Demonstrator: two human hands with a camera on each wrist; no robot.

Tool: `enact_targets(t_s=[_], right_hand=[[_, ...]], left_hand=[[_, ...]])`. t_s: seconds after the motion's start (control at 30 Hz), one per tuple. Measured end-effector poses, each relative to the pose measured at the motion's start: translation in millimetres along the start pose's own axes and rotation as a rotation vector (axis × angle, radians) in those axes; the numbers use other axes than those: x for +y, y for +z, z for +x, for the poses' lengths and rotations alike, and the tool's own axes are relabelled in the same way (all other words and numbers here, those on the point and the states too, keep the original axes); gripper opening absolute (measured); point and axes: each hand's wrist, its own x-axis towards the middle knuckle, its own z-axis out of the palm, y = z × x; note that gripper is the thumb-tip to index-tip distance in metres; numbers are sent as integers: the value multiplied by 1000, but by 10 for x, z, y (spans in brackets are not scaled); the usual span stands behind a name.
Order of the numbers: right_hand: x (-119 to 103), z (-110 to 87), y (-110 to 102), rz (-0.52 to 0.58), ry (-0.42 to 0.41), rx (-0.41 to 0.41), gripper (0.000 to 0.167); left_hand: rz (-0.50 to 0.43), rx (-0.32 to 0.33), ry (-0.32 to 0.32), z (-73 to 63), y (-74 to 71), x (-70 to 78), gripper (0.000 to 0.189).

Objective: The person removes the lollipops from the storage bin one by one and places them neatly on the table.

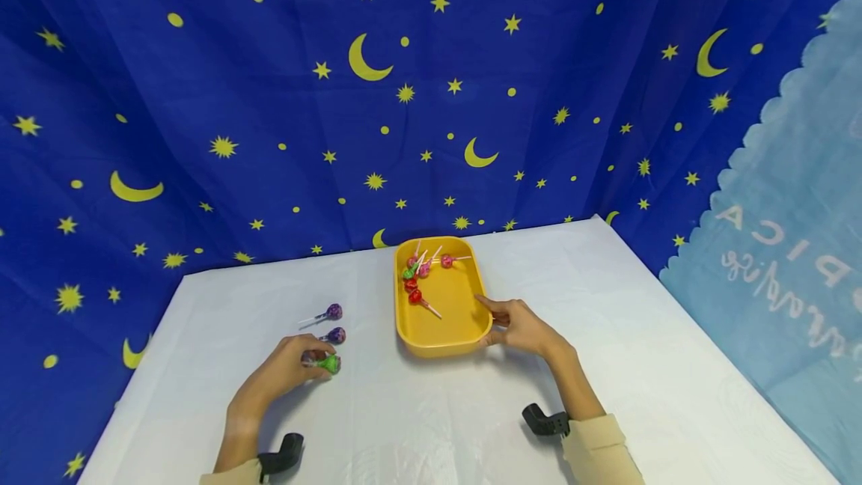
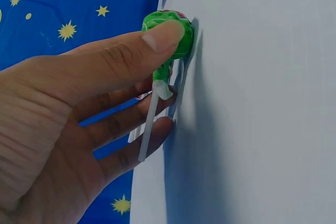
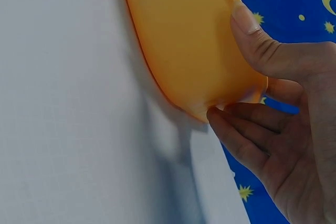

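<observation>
A green-wrapped lollipop [image 1: 330,364] is pinched between the thumb and fingers of my left hand [image 1: 289,365], low over the left part of the table. In the left wrist view its white stick [image 2: 149,124] points back toward the palm. My right hand [image 1: 527,328] grips a yellow plastic tray [image 1: 444,334] by its near right side. The right wrist view has the thumb [image 3: 247,22] on the rim and fingertips at the tray's lower edge. Inside the tray, toward its far and left sides, lie several lollipops, among them a red one [image 1: 415,296].
Two purple lollipops [image 1: 334,311] [image 1: 337,335] lie on the white-covered table [image 1: 377,425] just beyond my left hand. A blue curtain [image 1: 431,111] with yellow moons and stars hangs behind the table. Light blue cloth [image 1: 795,245] hangs at the right.
</observation>
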Motion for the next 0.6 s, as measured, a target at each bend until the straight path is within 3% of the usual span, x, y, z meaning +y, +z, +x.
enact_targets(t_s=[0.3, 0.47, 0.6], right_hand=[[-11, -4, -3, -6, 5, 0, 81], [0, -2, -13, -7, -2, 3, 81], [24, -3, -4, 5, -5, 3, 80]], left_hand=[[41, 39, 11, -1, -17, 31, 32], [43, 73, -20, 36, -70, 162, 29], [44, 76, -9, 135, -92, 265, 28]])
